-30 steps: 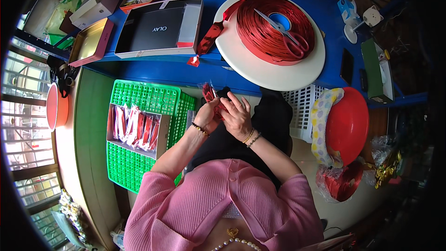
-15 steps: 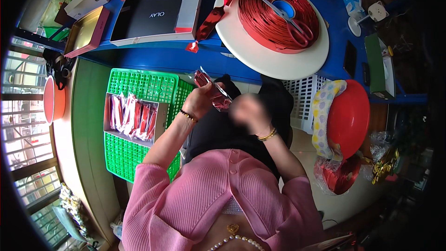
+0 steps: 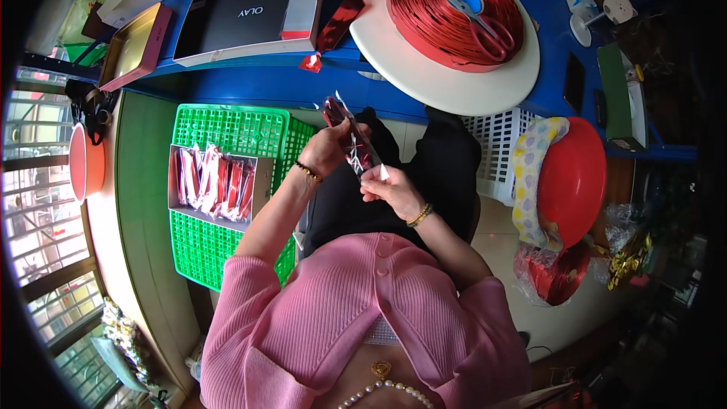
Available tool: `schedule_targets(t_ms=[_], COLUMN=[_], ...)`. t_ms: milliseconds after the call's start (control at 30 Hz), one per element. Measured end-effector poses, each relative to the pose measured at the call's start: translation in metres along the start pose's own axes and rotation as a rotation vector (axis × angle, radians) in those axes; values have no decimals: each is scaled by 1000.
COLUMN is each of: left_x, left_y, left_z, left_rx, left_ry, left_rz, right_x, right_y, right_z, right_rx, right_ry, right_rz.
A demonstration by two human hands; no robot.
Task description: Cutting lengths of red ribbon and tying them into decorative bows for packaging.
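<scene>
Over my lap, my left hand (image 3: 324, 151) grips a slim clear plastic packet (image 3: 357, 150) with folded dark red ribbon inside. The packet slants down toward my right hand (image 3: 397, 192), whose thumb and fingers pinch its lower end. A white tip of the wrapping stands out above those fingers. Left of my lap, an open box (image 3: 262, 189) holds several similar red ribbon packets (image 3: 213, 183) and rests on an upturned-looking green plastic crate (image 3: 233, 123).
On the blue table, a large red ribbon roll (image 3: 415, 23) with scissors (image 3: 485, 29) lies on a white round board (image 3: 424, 92). Its loose ribbon end (image 3: 342, 24) hangs toward me. A dark flat box (image 3: 227, 19) lies left; a red basin (image 3: 581, 182) and white basket (image 3: 494, 157) stand right.
My right hand, blurred before, is now sharp and pinches the packet's lower end. The packet has turned steeper. The whole view has shifted slightly, so the table sits higher.
</scene>
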State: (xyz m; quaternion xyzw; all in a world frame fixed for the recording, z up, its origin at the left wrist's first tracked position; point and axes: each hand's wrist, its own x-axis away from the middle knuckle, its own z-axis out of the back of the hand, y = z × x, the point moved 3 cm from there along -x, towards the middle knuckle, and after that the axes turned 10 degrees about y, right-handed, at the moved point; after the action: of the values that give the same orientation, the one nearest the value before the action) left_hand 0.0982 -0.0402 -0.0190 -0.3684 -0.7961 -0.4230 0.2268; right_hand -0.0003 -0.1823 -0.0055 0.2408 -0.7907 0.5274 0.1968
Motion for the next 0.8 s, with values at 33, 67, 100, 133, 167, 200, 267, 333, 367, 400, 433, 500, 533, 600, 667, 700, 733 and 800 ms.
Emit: schedule_targets(t_ms=[33, 67, 100, 133, 167, 200, 267, 333, 367, 400, 433, 500, 533, 600, 667, 700, 733, 800], left_x=[-3, -4, -6, -7, 4, 19, 28, 38, 39, 39, 37, 35, 35, 35, 35, 36, 38, 39], left_y=[-2, -5, -8, -16, -16, -17, -29, -34, -37, -38, -40, -41, -42, -42, -40, -40, -41, -39], left_z=[3, 6, 10, 20, 13, 8, 18, 18, 21, 24, 28, 30, 31, 32, 30, 28, 26, 25], left_rx=[4, -14, -31, -107, -199, -285, -376, -425, -420, -445, -471, -426, -457, -505, -517, -531, -532, -519], left_ry=[0, 10, 20, 49, 79, 112, 93, 160, 165, 176, 187, 207, 224, 232, 219, 206, 206, 217], left_rz=[4, 18, 32, 117, 155, 190, 201, 152, 158, 112, 66, 53, 41, 38, 24, 8, 10, -6], right_x=[1, 2, 3, 2, -1, -1, -1, 0, 0, 1, 1, 0, 6, 23, 23, 20, 17, 10], right_y=[1, 2, 2, 6, 12, 16, 21, 26, 28, 29, 33, 24, 12, -26, -41, -41, -40, -36], right_z=[0, 1, 0, -1, -1, -1, -1, -3, -4, -4, -3, 2, 8, 3, -4, -8, -13, -18], right_rx=[12, 21, 1, 0, -29, -53, -54, -53, -61, -68, -67, 302, 629, 810, 979, 1036, 1090, 1136], right_ry=[11, 19, 18, 17, 38, 54, 76, 94, 86, 78, 77, 195, 358, 415, 285, 153, 19, -30], right_rz=[9, 19, 5, 0, -6, -14, -47, -83, -106, -128, -136, 118, 379, 695, 877, 888, 896, 942])
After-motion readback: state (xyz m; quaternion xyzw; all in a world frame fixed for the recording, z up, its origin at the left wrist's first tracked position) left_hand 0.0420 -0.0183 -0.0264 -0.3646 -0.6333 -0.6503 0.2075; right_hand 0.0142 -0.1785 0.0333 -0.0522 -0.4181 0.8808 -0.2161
